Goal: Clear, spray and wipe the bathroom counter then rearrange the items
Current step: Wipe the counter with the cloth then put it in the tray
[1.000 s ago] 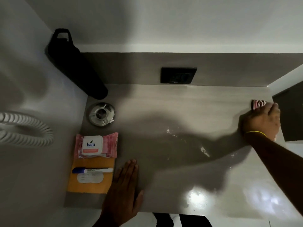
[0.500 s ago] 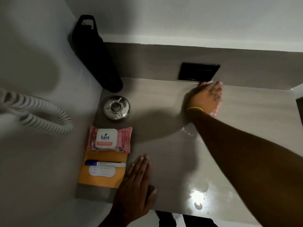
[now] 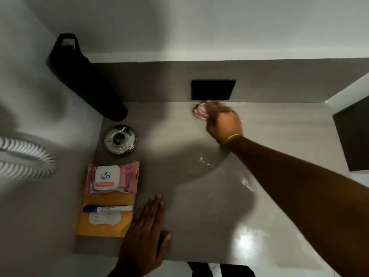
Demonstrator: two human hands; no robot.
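A: Where the counter (image 3: 179,196) meets the lower edge of the frame, what rests there?
B: Left hand (image 3: 145,234), flat, fingers together, beside the orange envelope (image 3: 105,226).
A: And at upper centre?
B: Right hand (image 3: 223,120), pressed closed on a pink cloth (image 3: 199,111), just below the black wall plate (image 3: 212,89).

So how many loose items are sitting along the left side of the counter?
5: black bottle back corner, ashtray, wipes pack, orange envelope and the pen on it.

Dim, soft-focus; counter (image 3: 249,242) glare
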